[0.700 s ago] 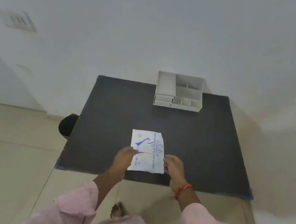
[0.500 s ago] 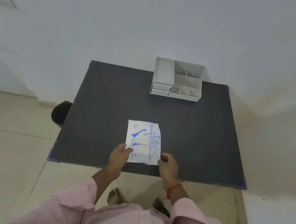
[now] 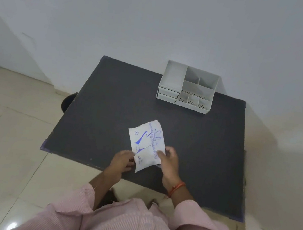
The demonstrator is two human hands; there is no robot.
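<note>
A white plastic glove packet [image 3: 147, 143] with blue print sits near the front edge of the black table [image 3: 108, 113]. My left hand [image 3: 121, 162] pinches its near left edge. My right hand [image 3: 168, 160] grips its near right edge, thumb on top. The packet's far corner is tilted and looks slightly raised off the table.
A white desk organizer [image 3: 188, 87] with small drawers and several compartments stands at the table's far right, against the white wall. A dark round object [image 3: 67, 102] sits on the tiled floor by the table's left edge.
Both hands have closed on the packet's near edges and turned it clockwise, so it now sits askew. The camera view has shifted and tilted.
</note>
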